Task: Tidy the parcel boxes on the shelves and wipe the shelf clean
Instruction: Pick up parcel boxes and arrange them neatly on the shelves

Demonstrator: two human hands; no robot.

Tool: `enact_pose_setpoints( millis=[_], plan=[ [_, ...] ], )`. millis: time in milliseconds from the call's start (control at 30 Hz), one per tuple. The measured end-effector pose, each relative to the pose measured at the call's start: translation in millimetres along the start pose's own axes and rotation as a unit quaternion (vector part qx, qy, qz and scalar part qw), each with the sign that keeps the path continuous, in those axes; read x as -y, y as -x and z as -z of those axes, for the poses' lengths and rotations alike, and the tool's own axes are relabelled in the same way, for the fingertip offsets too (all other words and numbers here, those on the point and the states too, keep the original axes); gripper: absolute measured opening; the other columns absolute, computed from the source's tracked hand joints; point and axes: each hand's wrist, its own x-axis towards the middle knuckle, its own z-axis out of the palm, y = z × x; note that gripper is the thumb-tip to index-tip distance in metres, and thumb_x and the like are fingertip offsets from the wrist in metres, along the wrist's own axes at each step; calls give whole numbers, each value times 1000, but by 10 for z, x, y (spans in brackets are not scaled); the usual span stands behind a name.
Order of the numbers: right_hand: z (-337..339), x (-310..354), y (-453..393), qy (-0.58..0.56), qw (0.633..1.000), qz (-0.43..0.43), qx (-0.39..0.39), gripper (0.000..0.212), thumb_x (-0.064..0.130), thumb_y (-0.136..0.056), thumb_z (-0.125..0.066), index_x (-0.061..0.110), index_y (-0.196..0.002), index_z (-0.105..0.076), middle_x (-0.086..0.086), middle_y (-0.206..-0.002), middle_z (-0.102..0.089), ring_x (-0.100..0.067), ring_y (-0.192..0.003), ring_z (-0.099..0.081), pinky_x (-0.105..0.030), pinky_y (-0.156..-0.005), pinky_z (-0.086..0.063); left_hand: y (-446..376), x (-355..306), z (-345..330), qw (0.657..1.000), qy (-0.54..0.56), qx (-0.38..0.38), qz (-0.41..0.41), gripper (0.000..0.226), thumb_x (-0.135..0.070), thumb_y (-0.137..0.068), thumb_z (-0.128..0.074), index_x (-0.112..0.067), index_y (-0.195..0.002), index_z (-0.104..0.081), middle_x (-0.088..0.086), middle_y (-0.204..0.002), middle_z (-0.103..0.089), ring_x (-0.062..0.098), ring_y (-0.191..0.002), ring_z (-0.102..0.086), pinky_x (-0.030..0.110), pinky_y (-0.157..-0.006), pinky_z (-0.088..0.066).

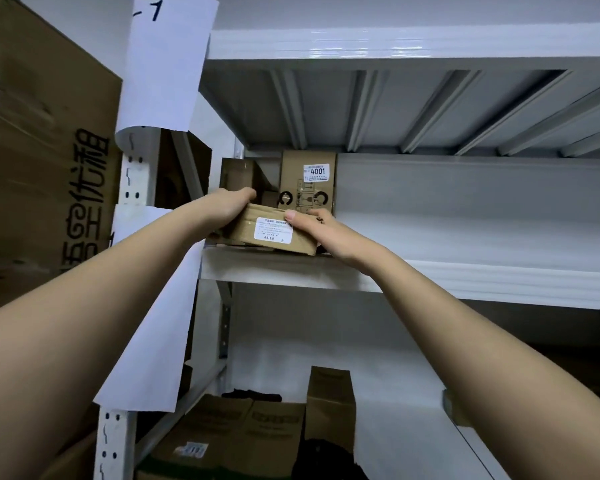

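- Grey metal shelving fills the head view, its middle shelf [430, 271] pale and bare to the right.
- Left hand [227, 207] and right hand [321, 230] grip opposite ends of a flat labelled parcel box [257, 233] at the shelf's left front edge.
- An upright box marked 4001 [307, 183] stands just behind it.
- More cartons [257, 434] sit on the lower shelf.

White shelf, boxes at its left end.
Your white metal shelf [430, 271] carried a flat parcel box [257, 233] at its front left edge, a taller box labelled 4001 [307, 183] standing upright behind it, and another brown box [238, 174] in the back corner.
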Motion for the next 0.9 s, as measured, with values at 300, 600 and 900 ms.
enact_pose_setpoints(
  millis=[300, 600, 900],
  plan=[
    [-223, 30, -220, 56, 998, 30, 9, 73, 68, -87, -42, 20, -141, -37, -7, -139, -49, -25, -121, -50, -36, -98, -42, -284, 381, 22, 944, -272, -186, -18, 57, -50, -98, -26, -13, -101, -70, 11, -124, -57, 27, -134, -28, 42, -106, -20],
    [-293, -11, -352, 131, 989, 67, -16, 67, 73, -87, -35, 27, -135, -41, -5, -135, -53, -28, -120, -50, -42, -99, -42, -485, 508, 244, 954, -273, -107, -64, 56, -59, -83, -29, -28, -118, -60, -1, -127, -59, 25, -123, -48, 48, -114, -14],
    [-528, 133, -464, 130, 990, 50, -18, 77, 77, -81, -42, 26, -138, -36, -6, -138, -50, -30, -122, -50, -44, -101, -42, -483, 515, 580, 941, -314, -90, -91, 42, -46, -97, -37, -21, -90, -70, -1, -105, -66, 20, -99, -51, 36, -82, -25]
  ],
)
